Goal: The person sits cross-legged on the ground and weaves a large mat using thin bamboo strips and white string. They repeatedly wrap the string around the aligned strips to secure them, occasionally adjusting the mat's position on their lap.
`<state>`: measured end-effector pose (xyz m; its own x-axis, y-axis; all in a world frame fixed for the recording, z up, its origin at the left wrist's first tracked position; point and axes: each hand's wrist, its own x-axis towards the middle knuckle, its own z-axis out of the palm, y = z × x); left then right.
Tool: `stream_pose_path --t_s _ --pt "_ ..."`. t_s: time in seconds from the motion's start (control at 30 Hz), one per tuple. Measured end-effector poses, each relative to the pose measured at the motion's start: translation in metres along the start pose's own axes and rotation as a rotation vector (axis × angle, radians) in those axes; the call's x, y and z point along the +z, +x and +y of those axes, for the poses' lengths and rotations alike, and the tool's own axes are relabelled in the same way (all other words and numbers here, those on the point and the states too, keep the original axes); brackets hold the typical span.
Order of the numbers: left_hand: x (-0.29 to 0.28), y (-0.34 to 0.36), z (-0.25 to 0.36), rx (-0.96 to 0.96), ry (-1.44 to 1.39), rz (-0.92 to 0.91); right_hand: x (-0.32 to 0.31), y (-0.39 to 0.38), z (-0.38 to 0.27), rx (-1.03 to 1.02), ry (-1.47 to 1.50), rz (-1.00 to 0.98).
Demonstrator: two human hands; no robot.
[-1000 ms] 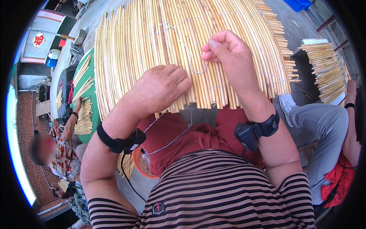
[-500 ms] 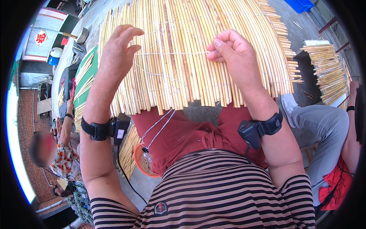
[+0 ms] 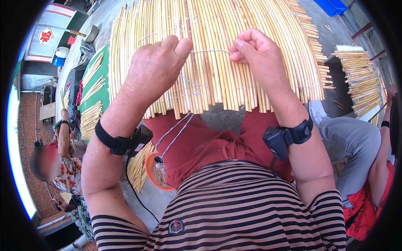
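A mat of pale yellow reed sticks (image 3: pixel 209 71), bound with rows of white string, spreads before me over my knees. My left hand (image 3: pixel 159 67) is closed above its left part, knuckles up, on a white string (image 3: pixel 211 51). This string stretches across the sticks to my right hand (image 3: pixel 260 52), whose thumb and forefinger pinch its other end. Whether a needle is also in that pinch I cannot make out. Loose string lies on the mat near my left wrist, and a doubled white cord (image 3: pixel 176 136) hangs from the mat's near edge.
An orange basket (image 3: pixel 155 173) stands by my left leg beside a bundle of sticks (image 3: pixel 140 161). Another person (image 3: pixel 60 163) sits at far left near a green surface (image 3: pixel 95 81) with sticks. At right are a smaller stick mat (image 3: pixel 361 79) and a person's grey-trousered leg (image 3: pixel 351 134).
My left hand has moved right and closed from an open curve into a fist on the string. My right hand keeps its pinch nearly in place.
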<state>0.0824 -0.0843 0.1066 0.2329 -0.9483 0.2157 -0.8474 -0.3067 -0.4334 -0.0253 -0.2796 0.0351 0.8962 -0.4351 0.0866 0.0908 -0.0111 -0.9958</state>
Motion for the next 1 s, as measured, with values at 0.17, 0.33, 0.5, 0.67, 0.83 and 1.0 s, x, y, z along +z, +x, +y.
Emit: stream_pose_path --t_s 0.17,0.33,0.5,0.67,0.83,1.0 --pt "-0.028 0.008 -0.136 -0.614 -0.257 0.362 0.005 -0.001 0.000 -0.014 0.023 0.025" --pt "-0.016 -0.001 -0.028 -0.196 -0.947 -0.195 0.006 -0.002 0.000 -0.010 0.059 0.037" --pt "0.009 -0.017 0.036 -0.248 -0.848 -0.295 0.003 -0.002 0.004 -0.048 0.077 0.028" --pt "0.013 -0.018 0.043 -0.082 -0.568 -0.211 0.005 -0.003 0.001 -0.028 0.049 0.043" --pt "0.007 -0.010 0.042 0.065 -0.187 -0.121 0.003 -0.004 -0.001 -0.021 -0.011 -0.018" --pt "0.000 0.009 -0.052 -0.178 0.153 0.104 0.001 -0.002 0.002 -0.044 -0.021 0.044"
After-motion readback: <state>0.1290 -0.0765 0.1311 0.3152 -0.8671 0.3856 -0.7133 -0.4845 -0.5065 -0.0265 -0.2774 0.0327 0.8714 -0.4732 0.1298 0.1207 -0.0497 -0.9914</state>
